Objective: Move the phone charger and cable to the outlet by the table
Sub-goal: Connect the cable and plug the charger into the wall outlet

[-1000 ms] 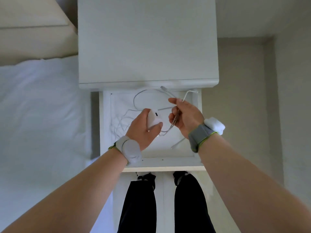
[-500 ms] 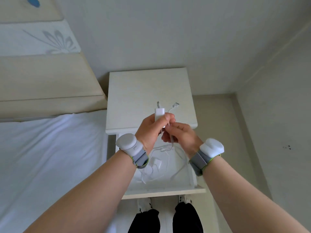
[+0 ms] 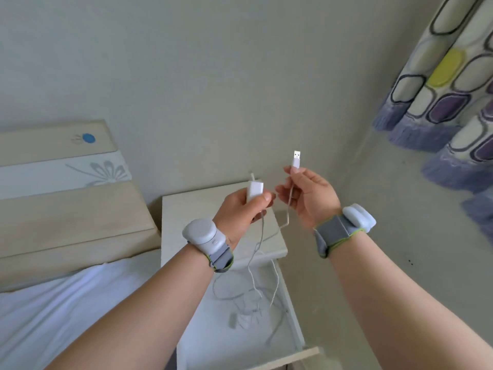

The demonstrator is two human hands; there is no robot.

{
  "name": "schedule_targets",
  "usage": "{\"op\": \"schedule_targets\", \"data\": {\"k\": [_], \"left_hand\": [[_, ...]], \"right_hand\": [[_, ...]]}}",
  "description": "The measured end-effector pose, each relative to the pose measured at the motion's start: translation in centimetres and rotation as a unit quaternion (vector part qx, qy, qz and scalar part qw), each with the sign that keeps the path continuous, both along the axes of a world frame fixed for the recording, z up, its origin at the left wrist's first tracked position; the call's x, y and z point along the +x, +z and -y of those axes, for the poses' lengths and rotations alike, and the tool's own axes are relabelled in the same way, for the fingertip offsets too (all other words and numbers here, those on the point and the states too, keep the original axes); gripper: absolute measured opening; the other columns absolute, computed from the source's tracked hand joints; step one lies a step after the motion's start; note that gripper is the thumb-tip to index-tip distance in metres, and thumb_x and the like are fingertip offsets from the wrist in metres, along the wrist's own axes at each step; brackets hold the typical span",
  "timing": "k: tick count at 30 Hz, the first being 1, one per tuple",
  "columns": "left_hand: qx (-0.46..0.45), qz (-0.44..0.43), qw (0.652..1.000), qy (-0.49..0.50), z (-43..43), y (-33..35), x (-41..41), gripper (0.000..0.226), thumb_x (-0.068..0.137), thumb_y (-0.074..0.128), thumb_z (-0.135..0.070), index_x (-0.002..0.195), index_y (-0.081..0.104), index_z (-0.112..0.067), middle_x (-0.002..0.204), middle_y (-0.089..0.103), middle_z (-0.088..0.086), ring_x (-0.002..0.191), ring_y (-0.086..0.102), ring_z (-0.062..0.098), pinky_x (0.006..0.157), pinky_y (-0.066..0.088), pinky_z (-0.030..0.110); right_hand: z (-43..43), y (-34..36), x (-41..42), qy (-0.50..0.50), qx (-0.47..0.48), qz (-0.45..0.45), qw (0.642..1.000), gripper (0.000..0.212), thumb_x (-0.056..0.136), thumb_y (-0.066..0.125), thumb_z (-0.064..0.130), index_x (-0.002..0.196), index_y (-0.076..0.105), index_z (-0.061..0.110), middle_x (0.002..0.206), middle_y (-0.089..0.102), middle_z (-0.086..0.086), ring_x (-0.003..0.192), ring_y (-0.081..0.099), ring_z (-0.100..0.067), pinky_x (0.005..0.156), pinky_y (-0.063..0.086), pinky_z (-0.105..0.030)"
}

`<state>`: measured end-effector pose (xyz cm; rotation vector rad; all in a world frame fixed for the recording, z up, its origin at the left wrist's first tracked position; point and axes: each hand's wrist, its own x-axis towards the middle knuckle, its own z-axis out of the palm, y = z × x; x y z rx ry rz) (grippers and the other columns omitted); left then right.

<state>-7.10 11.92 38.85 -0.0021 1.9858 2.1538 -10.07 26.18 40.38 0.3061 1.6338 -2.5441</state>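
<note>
A small white phone charger (image 3: pixel 255 190) is held upright in the left hand (image 3: pixel 241 213), its prongs pointing up, above a pale bedside desk (image 3: pixel 202 217). A thin white cable (image 3: pixel 286 209) is pinched in the right hand (image 3: pixel 309 200), its silver USB plug (image 3: pixel 296 158) standing straight up above the fingertips. The rest of the cable hangs down between the hands and trails in loose loops into the open drawer (image 3: pixel 290 316) below.

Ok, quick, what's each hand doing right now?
Left hand: closed around the white charger.
Right hand: pinching the cable just below its USB plug.
</note>
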Motion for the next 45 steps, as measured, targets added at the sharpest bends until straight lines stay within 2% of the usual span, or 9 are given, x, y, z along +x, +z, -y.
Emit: {"op": "schedule_targets", "data": {"k": [4,10,12,16,22,31,36,40,45], "left_hand": [[-0.019,-0.055,0.998,0.011,-0.8,3.1,-1.1,0.023,0.07,0.063,-0.035,0.087,0.057,-0.02,0.078,0.057,0.0,0.064,0.059,0.011,0.07,0.052,0.028],[-0.183,-0.225,0.956,-0.047,-4.0,8.2,-1.6,0.03,0.081,0.066,-0.02,0.102,0.044,-0.024,0.085,0.05,-0.016,0.073,0.049,-0.002,0.061,0.039,0.003],[-0.192,-0.25,0.947,-0.065,-4.5,8.6,-1.4,0.034,0.081,0.065,-0.018,0.104,0.041,-0.025,0.089,0.048,-0.017,0.076,0.049,-0.001,0.061,0.039,0.004],[-0.202,-0.268,0.935,-0.115,-7.1,9.2,-0.8,0.037,0.08,0.067,-0.015,0.102,0.039,-0.023,0.089,0.047,-0.014,0.075,0.049,0.004,0.062,0.041,0.009],[-0.222,-0.29,0.918,-0.152,-11.1,10.5,-0.9,0.03,0.075,0.071,-0.012,0.094,0.053,-0.028,0.089,0.055,-0.015,0.075,0.052,-0.006,0.064,0.041,0.006],[-0.333,-0.359,0.853,-0.177,-20.4,10.5,-0.8,0.036,0.069,0.076,-0.015,0.101,0.061,-0.018,0.096,0.054,-0.007,0.089,0.051,0.011,0.076,0.035,0.008],[-0.35,-0.354,0.848,-0.184,-24.5,9.7,-0.2,0.035,0.068,0.076,-0.016,0.1,0.062,-0.021,0.089,0.05,-0.019,0.085,0.049,0.006,0.072,0.034,0.002],[-0.346,-0.348,0.851,-0.187,-27.3,9.1,0.7,0.034,0.069,0.076,-0.017,0.1,0.061,-0.023,0.087,0.05,-0.022,0.081,0.051,-0.002,0.071,0.035,0.002],[-0.335,-0.341,0.864,-0.16,-29.8,7.9,1.8,0.035,0.07,0.076,-0.019,0.101,0.061,-0.025,0.086,0.049,-0.022,0.081,0.049,-0.011,0.071,0.036,0.005]], "right_hand": [[-1.5,3.2,1.2,-0.019,0.123,-0.07,0.99,0.018,0.093,0.05,0.015,0.085,0.066,0.015,0.055,0.04,-0.002,0.037,0.036,-0.007,0.046,0.032,-0.021],[-5.1,7.9,4.1,-0.032,0.262,-0.13,0.956,0.025,0.094,0.049,0.023,0.086,0.072,0.017,0.053,0.036,0.006,0.045,0.029,-0.005,0.052,0.026,-0.022],[-6.2,8.3,4.7,-0.043,0.304,-0.14,0.941,0.021,0.091,0.054,0.023,0.082,0.072,0.018,0.046,0.039,0.013,0.048,0.032,-0.005,0.054,0.028,-0.022],[-9.3,9.5,6.3,-0.064,0.353,-0.162,0.919,0.019,0.089,0.059,0.021,0.08,0.07,0.008,0.06,0.044,-0.006,0.057,0.034,-0.015,0.055,0.029,-0.028],[-14.3,10.6,7.9,-0.055,0.446,-0.155,0.88,0.015,0.087,0.061,0.024,0.081,0.072,0.014,0.063,0.052,-0.005,0.055,0.037,-0.008,0.049,0.033,-0.017],[-24.0,10.1,9.2,-0.047,0.45,-0.122,0.884,0.015,0.085,0.064,0.022,0.079,0.072,0.011,0.043,0.044,0.012,0.039,0.033,-0.003,0.042,0.028,-0.011],[-28.1,9.2,9.9,-0.036,0.422,-0.107,0.899,0.018,0.085,0.064,0.02,0.067,0.067,0.02,0.035,0.043,0.014,0.036,0.033,-0.003,0.04,0.026,-0.009],[-31.0,8.2,10.5,-0.03,0.402,-0.099,0.91,0.016,0.086,0.062,0.018,0.078,0.07,0.006,0.033,0.043,0.014,0.034,0.033,-0.002,0.039,0.024,-0.007],[-33.5,7.1,11.2,-0.046,0.398,-0.134,0.906,0.005,0.087,0.062,0.017,0.09,0.064,0.019,0.042,0.041,0.012,0.04,0.034,-0.002,0.044,0.029,-0.009]]}}
